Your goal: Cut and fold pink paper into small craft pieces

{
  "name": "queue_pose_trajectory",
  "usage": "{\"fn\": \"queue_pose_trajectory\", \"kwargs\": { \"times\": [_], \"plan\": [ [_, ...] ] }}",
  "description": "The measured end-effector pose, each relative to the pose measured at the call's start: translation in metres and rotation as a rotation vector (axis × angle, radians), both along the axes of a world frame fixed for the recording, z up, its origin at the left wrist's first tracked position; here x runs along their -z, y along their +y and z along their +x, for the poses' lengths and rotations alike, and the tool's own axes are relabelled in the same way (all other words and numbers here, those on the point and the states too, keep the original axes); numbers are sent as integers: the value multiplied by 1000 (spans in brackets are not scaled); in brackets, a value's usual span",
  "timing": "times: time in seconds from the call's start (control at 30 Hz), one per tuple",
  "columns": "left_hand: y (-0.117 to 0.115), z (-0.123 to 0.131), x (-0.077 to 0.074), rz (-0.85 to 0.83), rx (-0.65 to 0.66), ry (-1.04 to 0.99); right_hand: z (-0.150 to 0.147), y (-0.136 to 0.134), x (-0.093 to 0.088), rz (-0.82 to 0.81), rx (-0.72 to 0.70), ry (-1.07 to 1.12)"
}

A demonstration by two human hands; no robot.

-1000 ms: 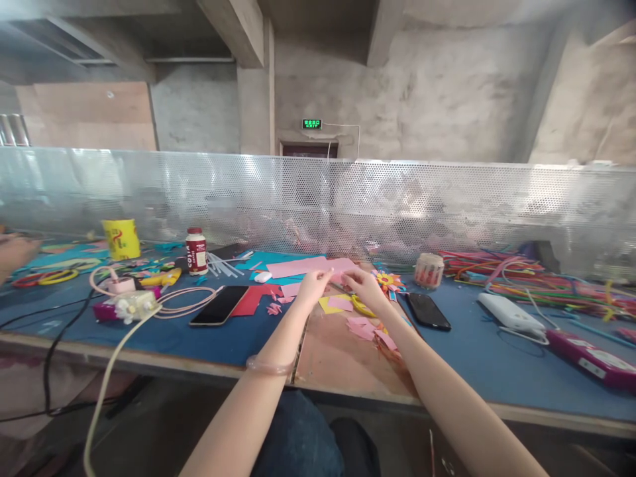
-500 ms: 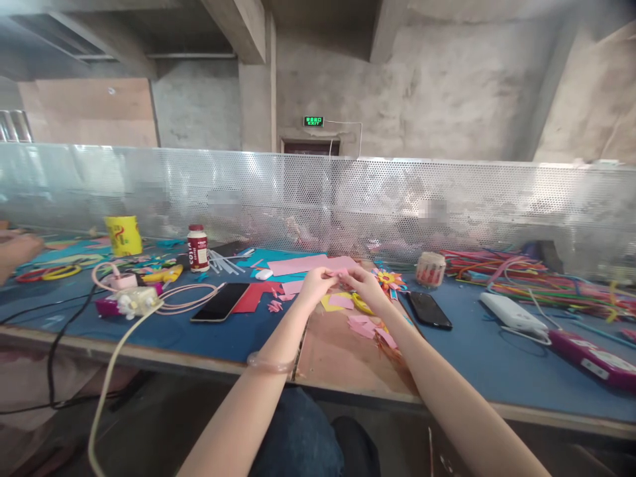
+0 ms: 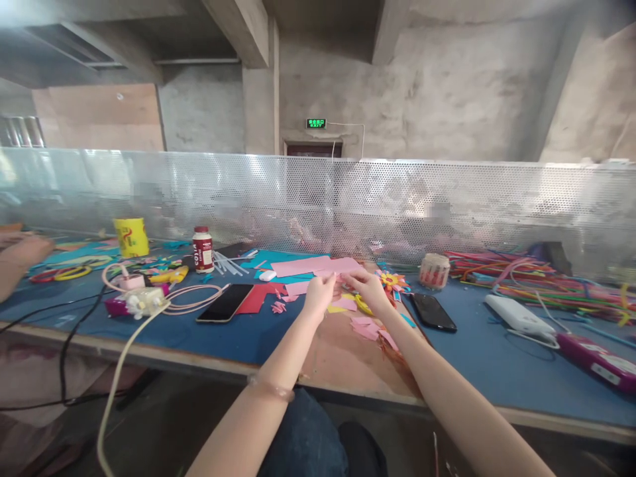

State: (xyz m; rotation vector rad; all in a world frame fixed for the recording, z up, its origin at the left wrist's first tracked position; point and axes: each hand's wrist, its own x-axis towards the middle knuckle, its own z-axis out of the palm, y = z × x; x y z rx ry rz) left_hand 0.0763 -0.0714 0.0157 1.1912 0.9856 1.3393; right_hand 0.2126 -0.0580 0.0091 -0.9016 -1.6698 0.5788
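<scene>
Centrally over table (image 3: 477,361): left hand (image 3: 318,296) fingers pinch pink paper piece (image 3: 340,282) at its 9 o'clock end, right hand (image 3: 371,289) fingers clamp its 3 o'clock end. Black phone (image 3: 433,311) lies at 3 o'clock.

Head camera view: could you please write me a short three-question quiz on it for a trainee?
1. True or false: the yellow cup stands to the left of the bottle.
2. What do the left hand and the right hand pinch between them? A the bottle; B a pink paper piece; C the yellow cup.
3. How many dark phones lie flat on the blue table?
Key: 1 true; 2 B; 3 two, one on each side of the hands.
</scene>
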Motion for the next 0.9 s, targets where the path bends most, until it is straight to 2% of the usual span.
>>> {"fn": "queue_pose_trajectory", "kwargs": {
  "times": [0.1, 0.17, 0.27, 0.43, 0.53, 0.63, 0.73, 0.9],
  "plan": [
    [-4, -4, 9, -122, 43, -268, -6, 0, 3, 54, -59, -64],
    [-3, -8, 15, -144, 84, -428, -10, 0, 5, 73, -117, -102],
    [-3, -17, 19, -151, 95, -534, -14, 0, 7, 67, -159, -142],
    [-15, -29, 21, -143, 165, -477, -15, -3, 6, -5, -187, -152],
    [-25, -31, 24, -99, 176, -415, -14, -7, 7, -3, -114, -183],
    [-32, -27, 27, -135, 131, -366, -12, -14, 12, 55, -9, -231],
    [-35, -22, 30, -152, 92, -313, -10, -22, 19, 28, 48, -240],
    [-39, -21, 36, -124, 49, -247, -6, -28, 27, -107, -46, -263]
  ]
}}
